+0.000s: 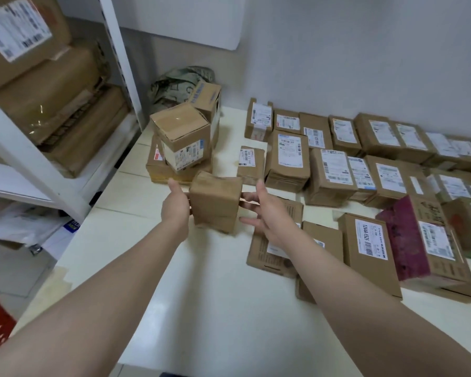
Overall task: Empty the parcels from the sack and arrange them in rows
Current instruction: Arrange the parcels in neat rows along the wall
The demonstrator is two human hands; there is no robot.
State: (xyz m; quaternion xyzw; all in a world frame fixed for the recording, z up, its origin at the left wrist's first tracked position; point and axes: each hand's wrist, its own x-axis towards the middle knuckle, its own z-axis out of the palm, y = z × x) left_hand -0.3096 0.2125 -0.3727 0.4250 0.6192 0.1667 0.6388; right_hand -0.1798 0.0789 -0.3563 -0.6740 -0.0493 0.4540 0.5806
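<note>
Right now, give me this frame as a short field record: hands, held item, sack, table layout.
left hand: grips the small brown parcel
right hand: open, fingertips at the parcel's right side
sack: crumpled, in the far corner
unsorted: stack of boxes in front of the sack
rows: labelled parcels laid in rows on the white table, right side
</note>
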